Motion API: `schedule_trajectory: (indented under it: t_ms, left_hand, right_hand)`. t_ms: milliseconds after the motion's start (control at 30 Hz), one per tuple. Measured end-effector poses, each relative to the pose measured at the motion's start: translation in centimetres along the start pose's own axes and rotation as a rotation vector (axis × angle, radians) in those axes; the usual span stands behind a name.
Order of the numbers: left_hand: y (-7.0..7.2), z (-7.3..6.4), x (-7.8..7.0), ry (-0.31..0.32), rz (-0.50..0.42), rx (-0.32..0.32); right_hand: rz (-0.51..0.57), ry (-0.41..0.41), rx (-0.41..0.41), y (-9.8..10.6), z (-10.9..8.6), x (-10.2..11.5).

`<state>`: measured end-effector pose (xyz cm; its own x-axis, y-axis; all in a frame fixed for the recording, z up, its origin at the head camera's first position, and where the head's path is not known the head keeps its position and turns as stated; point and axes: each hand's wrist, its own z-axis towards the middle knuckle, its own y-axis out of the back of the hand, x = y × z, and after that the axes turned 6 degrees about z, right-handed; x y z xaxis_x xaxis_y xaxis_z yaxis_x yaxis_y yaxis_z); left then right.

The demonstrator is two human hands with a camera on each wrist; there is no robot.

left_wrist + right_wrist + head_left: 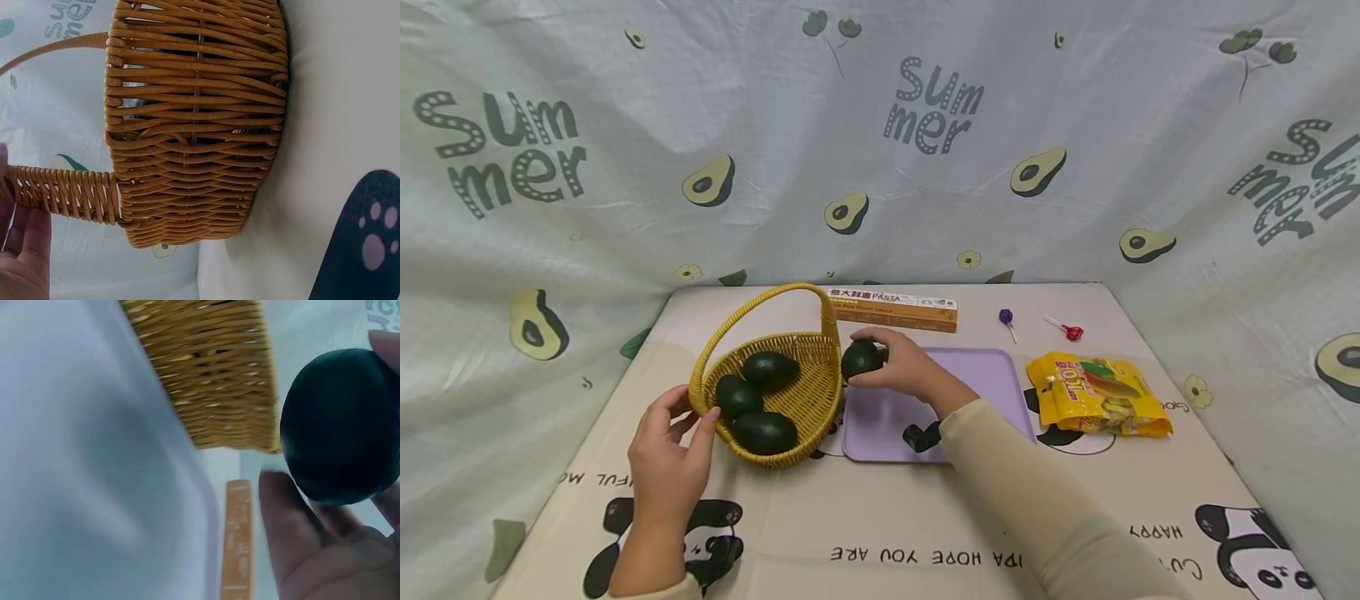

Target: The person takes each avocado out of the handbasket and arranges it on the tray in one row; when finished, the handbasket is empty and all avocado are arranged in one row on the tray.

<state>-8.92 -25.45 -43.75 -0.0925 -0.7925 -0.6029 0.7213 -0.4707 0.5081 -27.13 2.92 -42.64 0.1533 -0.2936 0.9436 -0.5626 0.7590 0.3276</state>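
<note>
My left hand (672, 454) grips the base of the handle of a yellow wicker basket (814, 375); in the left wrist view the fingers and thumb lie on either side of the woven handle (69, 192). Three dark green avocados (771, 371) lie inside the basket. My right hand (901, 367) holds another avocado (344, 428) between thumb and fingers, just beside the basket's right rim and above the left part of a lilac tray (996, 383). On the tray, partly hidden by the right sleeve, lies a small dark green object (919, 437) whose kind I cannot tell.
Behind the tray stands a long pasta box (895, 310). A purple lollipop (1006, 317) and a red lollipop (1073, 332) lie at the back right. Right of the tray is a yellow snack bag (1101, 396). A printed cloth hangs around the table.
</note>
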Motion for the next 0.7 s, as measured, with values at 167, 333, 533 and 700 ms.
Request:
schedule_trajectory:
  t_ms: [167, 333, 533, 700]
  left_hand:
    - [-0.1, 0.0, -0.1, 0.005, 0.004, 0.001]
    - [-0.1, -0.1, -0.3, 0.014, 0.007, 0.002]
    - [-0.1, -0.1, -0.3, 0.013, 0.002, 0.007]
    - [-0.1, 0.0, -0.2, 0.009, 0.001, 0.009]
  right_hand:
    - [-0.081, -0.02, -0.028, -0.1, -0.1, -1.4]
    - [-0.075, -0.025, -0.014, -0.4, 0.1, -2.5]
    - [-0.076, -0.03, -0.005, -0.7, 0.2, -3.4]
    - [-0.105, 0.003, 0.003, -0.9, 0.2, -3.9]
